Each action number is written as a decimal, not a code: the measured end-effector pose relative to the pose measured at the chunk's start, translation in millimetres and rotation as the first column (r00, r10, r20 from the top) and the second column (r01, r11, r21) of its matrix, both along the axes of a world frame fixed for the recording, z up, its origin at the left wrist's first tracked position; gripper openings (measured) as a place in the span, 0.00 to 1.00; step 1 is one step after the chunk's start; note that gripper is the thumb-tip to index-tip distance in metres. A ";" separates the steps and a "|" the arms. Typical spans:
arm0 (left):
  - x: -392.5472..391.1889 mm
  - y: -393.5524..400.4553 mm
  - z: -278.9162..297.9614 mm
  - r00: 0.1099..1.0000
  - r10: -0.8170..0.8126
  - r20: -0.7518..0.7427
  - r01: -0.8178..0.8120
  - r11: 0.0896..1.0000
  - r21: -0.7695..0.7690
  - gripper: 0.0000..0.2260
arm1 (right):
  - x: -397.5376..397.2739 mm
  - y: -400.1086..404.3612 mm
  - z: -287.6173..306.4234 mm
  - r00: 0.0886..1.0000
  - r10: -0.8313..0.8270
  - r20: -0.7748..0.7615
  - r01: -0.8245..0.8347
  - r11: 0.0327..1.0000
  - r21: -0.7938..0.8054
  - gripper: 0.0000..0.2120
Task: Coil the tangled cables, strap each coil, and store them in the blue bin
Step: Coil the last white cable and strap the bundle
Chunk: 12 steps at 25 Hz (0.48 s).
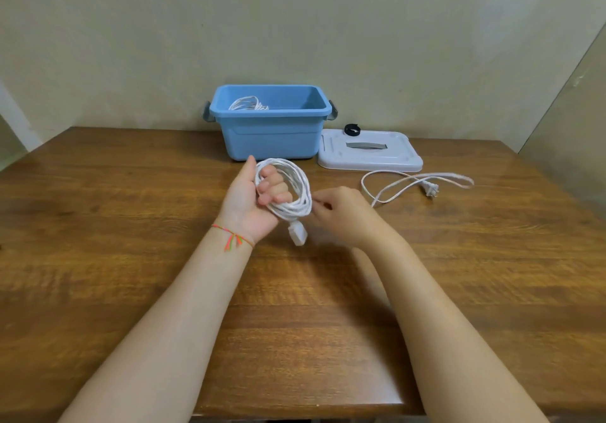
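Two hands, two white cables, one blue bin (273,137), one lid (369,155), one black strap (352,130); that's the lot on the table (131,209).

One cable is a coil in the bin (247,104), lying toward the bin's left side; the other is a white cord part-wound into a coil (288,190) round the left hand (254,199), approx at the table's middle, just in front of the bin. Left fingers (273,190) curl through the loops and grip the bundle, palm up; the cord's boxy white socket end (297,233) hangs below the wrist side of the coil. Right hand (341,211) sits just right of the coil, thumb and forefinger pinched on the cord where it leaves the bundle, though blur there makes the contact hard to confirm.

The loose tail (416,183) runs right across the table in a couple of slack loops, plug (432,190) lying flat just in front of the lid; lid lies beside the bin's right side, strap at its back edge.

Bin stands at the table's far edge against the wall; near edge shows at the bottom btwn the forearms; lots of bare wood left of the hands and toward the person.

Cord looks thin, white, with several even round turns.
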<state>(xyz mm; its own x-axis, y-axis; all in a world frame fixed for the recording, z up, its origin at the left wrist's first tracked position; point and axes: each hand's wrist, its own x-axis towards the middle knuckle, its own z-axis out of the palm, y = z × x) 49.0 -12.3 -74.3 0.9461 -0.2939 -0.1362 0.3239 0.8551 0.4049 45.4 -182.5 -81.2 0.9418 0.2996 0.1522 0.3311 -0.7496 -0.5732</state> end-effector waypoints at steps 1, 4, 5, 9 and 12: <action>1.9 1.1 0.0 0.997 0.071 -0.011 -0.072 0.996 -0.052 0.23 | -0.8 1.9 -0.2 1.000 0.023 -0.005 -0.023 0.997 -0.072 0.19; 6.3 3.4 0.7 0.965 0.255 0.062 -0.260 0.959 0.115 0.21 | -10.2 7.2 4.0 0.985 0.168 -0.033 -0.171 0.978 -0.119 0.13; 6.8 2.4 -0.7 0.949 0.287 0.131 -0.312 0.914 0.260 0.20 | -14.5 9.2 7.3 0.979 0.201 -0.018 -0.202 0.974 -0.106 0.11; -0.8 -9.9 -2.5 0.902 0.117 0.416 -0.400 0.593 0.699 0.15 | -24.6 7.4 26.3 0.977 0.212 0.032 -0.214 0.949 0.229 0.07; -8.0 -15.0 -1.3 0.898 -0.178 0.403 -0.278 0.481 0.832 0.19 | -25.1 -4.6 37.3 0.980 0.195 0.046 -0.193 0.854 0.483 0.06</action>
